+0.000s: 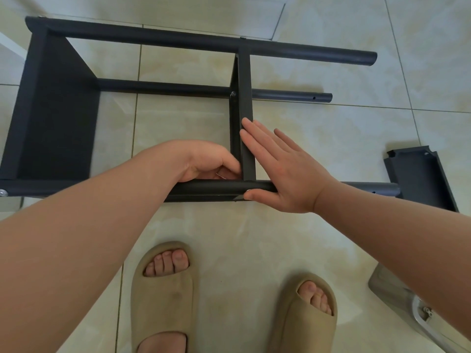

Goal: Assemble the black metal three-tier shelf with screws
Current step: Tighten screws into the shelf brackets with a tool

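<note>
The black metal shelf frame (58, 118) lies on its side on the tiled floor, with its round posts running left to right. One tier (54, 115) is fixed at the left end and a middle tier (245, 87) stands on edge between the posts. My right hand (283, 171) lies flat, fingers straight against the middle tier and thumb on the near post (219, 188). My left hand (207, 161) is curled just left of that joint, pinching something small and silvery that I cannot identify. A third loose tier (423, 174) lies at the right, by the near post's end.
My two feet in beige slides (163, 294) stand just in front of the frame. A clear plastic bag with small metal parts (407, 309) lies on the floor at the lower right. A white edge (12, 44) shows at the far left.
</note>
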Demonstrator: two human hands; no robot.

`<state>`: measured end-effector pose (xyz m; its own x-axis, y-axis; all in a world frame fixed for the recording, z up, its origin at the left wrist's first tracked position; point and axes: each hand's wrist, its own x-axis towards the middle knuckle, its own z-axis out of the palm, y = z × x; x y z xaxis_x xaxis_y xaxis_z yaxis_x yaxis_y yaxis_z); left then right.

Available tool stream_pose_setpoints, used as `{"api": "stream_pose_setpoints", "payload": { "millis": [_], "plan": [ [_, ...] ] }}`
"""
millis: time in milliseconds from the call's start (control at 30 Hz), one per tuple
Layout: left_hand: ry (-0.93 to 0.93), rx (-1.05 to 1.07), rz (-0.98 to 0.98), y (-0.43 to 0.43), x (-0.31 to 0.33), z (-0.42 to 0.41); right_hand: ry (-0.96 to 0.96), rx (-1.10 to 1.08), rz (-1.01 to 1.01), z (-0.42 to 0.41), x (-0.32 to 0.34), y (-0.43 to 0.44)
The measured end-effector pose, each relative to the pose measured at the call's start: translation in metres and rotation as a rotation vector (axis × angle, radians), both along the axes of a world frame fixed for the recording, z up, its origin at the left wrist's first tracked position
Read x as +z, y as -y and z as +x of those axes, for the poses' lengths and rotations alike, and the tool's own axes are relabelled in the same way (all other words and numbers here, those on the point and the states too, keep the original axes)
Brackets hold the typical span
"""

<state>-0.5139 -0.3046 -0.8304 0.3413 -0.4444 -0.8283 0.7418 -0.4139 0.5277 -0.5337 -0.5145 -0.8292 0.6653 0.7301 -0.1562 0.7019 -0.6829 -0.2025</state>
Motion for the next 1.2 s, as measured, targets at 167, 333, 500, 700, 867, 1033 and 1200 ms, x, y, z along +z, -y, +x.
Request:
{"api": "stream_pose_setpoints", "payload": {
  "millis": [167, 333, 500, 700, 867, 1033, 1200],
  "plan": [
    [0.1, -0.073, 0.051, 0.0009, 0.0005, 0.0003, -0.002, -0.002, 0.002, 0.0002, 0.0005, 0.0004],
    [0.036, -0.028, 0.012, -0.0022, 0.0003, 0.0004, 0.0, 0.002, 0.002, 0.0001, 0.0004, 0.0001],
    [0.023, -0.015, 0.008, 0.0014, 0.0004, -0.0011, 0.001, 0.003, 0.008, -0.0001, 0.0006, 0.0],
    [0.089, -0.07, 0.037, 0.0016, -0.0004, -0.001, 0.006, 0.004, 0.002, -0.0002, 0.0005, 0.0001],
    [0.046, -0.029, -0.003, -0.0021, 0.0014, -0.0001, 0.011, 0.006, 0.0, 0.0001, 0.0, -0.0002],
    [0.061, -0.035, 0.027, 0.0004, -0.0007, 0.0002, 0.011, 0.003, 0.011, 0.0, 0.0, 0.0002],
    [0.118, -0.049, 0.044, 0.0007, -0.001, 0.0002, 0.009, 0.0, 0.014, 0.0002, 0.0009, 0.0002]
  ]
}}
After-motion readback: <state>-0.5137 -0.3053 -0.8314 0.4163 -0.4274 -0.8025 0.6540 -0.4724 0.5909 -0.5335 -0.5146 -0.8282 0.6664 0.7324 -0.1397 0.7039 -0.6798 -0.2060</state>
